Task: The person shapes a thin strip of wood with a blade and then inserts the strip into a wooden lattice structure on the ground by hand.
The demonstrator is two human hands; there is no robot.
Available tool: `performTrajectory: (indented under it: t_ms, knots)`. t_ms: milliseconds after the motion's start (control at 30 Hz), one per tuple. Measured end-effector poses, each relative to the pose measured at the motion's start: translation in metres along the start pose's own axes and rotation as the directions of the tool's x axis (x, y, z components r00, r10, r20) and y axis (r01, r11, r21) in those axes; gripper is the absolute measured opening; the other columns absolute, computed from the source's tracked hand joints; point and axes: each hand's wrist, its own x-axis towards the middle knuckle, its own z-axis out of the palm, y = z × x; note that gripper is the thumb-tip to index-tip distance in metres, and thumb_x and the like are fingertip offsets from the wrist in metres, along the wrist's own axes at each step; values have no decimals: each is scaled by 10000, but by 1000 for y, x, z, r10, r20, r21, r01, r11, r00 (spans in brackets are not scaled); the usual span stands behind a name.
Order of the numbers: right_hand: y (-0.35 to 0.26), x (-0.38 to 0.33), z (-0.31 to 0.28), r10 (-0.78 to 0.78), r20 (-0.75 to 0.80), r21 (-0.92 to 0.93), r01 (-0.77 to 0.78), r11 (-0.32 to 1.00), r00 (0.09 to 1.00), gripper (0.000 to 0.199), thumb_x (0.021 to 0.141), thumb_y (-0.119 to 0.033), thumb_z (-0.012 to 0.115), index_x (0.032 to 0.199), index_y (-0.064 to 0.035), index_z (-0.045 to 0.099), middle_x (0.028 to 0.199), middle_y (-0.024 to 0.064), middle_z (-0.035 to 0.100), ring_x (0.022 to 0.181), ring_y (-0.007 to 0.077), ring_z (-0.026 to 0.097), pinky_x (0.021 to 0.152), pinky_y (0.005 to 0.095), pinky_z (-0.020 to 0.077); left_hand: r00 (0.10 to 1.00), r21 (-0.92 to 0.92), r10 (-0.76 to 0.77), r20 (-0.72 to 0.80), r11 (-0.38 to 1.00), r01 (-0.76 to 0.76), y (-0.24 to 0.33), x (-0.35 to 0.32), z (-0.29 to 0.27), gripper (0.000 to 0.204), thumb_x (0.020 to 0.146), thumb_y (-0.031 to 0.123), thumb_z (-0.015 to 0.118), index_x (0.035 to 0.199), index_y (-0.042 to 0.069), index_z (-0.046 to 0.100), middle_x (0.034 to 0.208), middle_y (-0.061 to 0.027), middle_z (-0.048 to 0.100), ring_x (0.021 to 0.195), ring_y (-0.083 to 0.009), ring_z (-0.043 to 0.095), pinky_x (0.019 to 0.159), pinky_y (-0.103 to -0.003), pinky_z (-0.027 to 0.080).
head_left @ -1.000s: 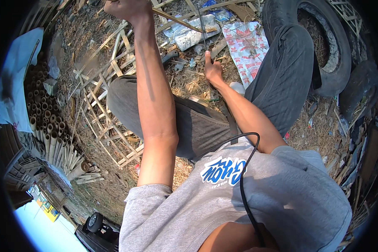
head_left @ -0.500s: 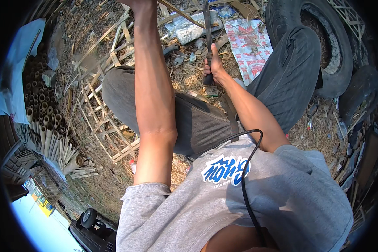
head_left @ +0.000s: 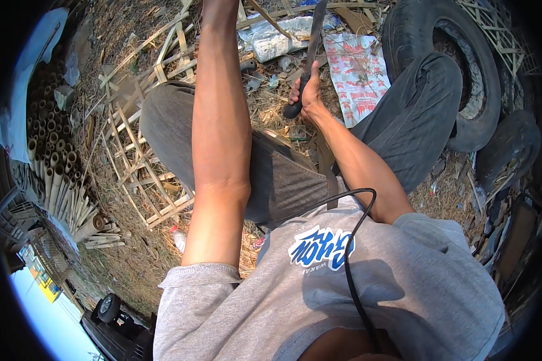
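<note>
My right hand [head_left: 310,95] is closed around the dark handle of a machete [head_left: 317,37], its long blade pointing up and away past the top edge. The thumb lies along the handle. My left forearm [head_left: 220,114] stretches straight up the view, and the hand itself is cut off at the upper edge, so its fingers do not show. Close to that cut-off wrist, a thin bamboo strip [head_left: 268,17] slants in from the top; whether the left hand holds it cannot be seen.
Woven bamboo lattice [head_left: 140,162] lies left of my bent legs. A printed plastic sheet [head_left: 358,78] and a big tyre [head_left: 476,72] are on the right. Cut bamboo poles [head_left: 57,159] are stacked far left. A whitish plastic bundle [head_left: 277,43] sits among scraps ahead.
The machete has tilted, its blade now leaning further right and its handle end further left. My left hand has slipped out past the upper edge. The view has shifted slightly.
</note>
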Motion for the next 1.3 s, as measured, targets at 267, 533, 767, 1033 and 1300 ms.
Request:
performTrajectory:
  t_ms: [267,533,767,1033,1300]
  knots:
    - [-8,2,-7,188,60,123,-194,973,980,793,786,-914,401,731,-128,495,487,-37,320,379,110,339,440,301,328,1000,-37,-22,7,999,23,3,-1,3,524,999,363,563,577,58,499,506,-3,495,446,-122,474,456,-319,333]
    - [-50,6,-2,-2,72,431,-29,902,997,693,902,-787,362,740,-126,494,485,-30,319,366,112,312,435,308,313,999,-159,51,6,986,-49,6,-3,3,513,1005,336,567,567,83,479,497,22,470,432,-96,448,436,-298,317]
    - [-39,-1,4,-8,129,312,-33,949,992,709,866,-822,364,715,-135,454,478,-31,303,361,117,299,433,316,309,999,-163,-38,-16,986,35,4,-4,0,500,1010,307,565,568,87,485,496,22,466,423,-88,438,420,-280,292]
    - [-22,6,-4,279,189,44,-292,955,941,716,835,-837,425,698,-135,457,469,-57,278,355,104,298,418,304,319,997,-131,71,40,989,-65,12,-6,6,502,1011,310,558,577,62,504,490,21,461,431,-98,444,434,-298,309]
    - [-45,-2,5,7,152,161,-32,986,988,730,847,-852,368,708,-138,425,475,-40,295,355,107,289,424,311,319,1000,-125,3,-17,992,-5,10,-5,-6,511,1017,296,556,559,83,478,478,36,432,398,-80,389,413,-285,265]
